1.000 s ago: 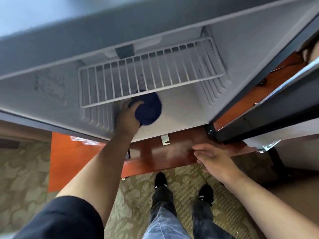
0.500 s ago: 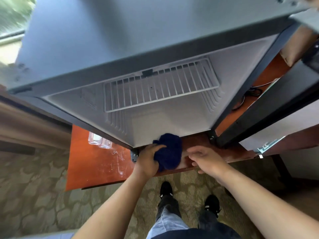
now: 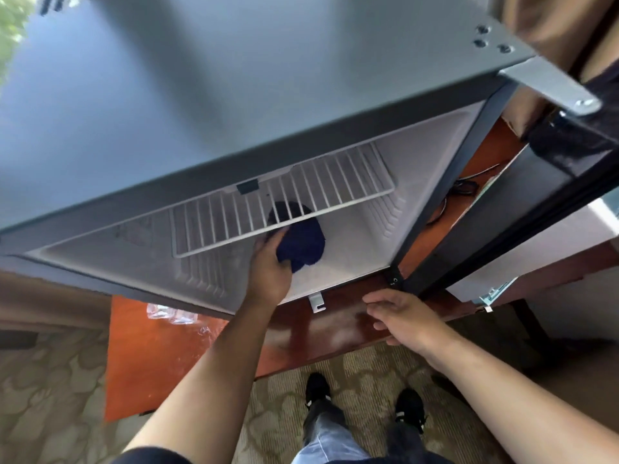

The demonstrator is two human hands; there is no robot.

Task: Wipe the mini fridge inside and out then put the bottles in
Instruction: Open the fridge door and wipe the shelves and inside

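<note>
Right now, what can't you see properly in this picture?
Head view only.
Left hand: fingers hidden behind the blue cloth.
Cloth's top: behind the wire shelf bars.
Clear plastic on the desk: blurred, mostly hidden by the fridge.
Fridge door: cut off at right edge.

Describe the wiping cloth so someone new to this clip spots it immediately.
Find the open mini fridge with its pale lining. Just under its white wire shelf, the left hand grips a bunched cloth. It is the only dark blue thing there, partly seen through the shelf's bars.

Perhaps navy sleeve [image 3: 150, 456], jeans [image 3: 326, 440], black shoes [image 3: 317, 386]
</note>
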